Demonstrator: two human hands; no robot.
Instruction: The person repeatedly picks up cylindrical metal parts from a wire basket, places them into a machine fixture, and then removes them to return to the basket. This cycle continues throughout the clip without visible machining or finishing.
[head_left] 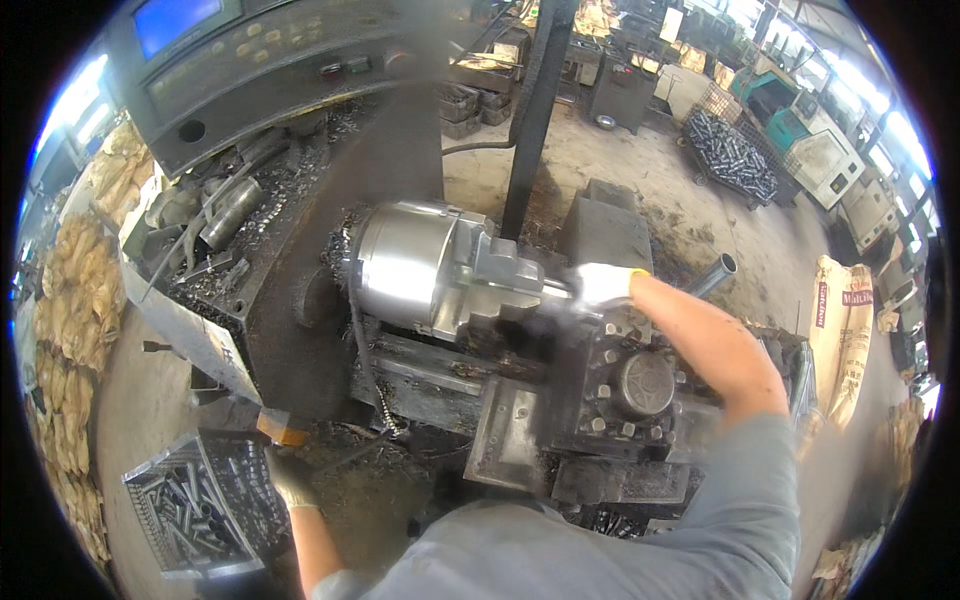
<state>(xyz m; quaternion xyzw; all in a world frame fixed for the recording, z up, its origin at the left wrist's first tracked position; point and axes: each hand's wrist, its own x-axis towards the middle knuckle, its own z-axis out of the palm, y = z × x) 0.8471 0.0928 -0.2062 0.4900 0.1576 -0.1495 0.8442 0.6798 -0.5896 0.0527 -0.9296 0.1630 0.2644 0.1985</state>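
Note:
My right hand (603, 284), in a white glove, reaches across the lathe to the jaws of the big silver chuck (405, 262). Its fingers close around a thin, shiny metal rod (556, 289) that lies in line with the jaws; the glove hides the rod's far end. Just in front of that hand stands the dark, square tool post (645, 385) with its bolts. Low on the left hangs my left hand (290, 480), also gloved. It is beside an orange-brown block (283, 428) and a crate (240, 525) of short metal tubes; its fingers are dark and hard to make out.
A control panel (270, 60) with a blue screen leans over the upper left. Metal shavings and a loose cylinder (230, 213) lie on the machine ledge. A dark post (535, 130) rises behind the chuck. Paper sacks (840, 330) stand right; a cart of parts (730, 155) is farther back.

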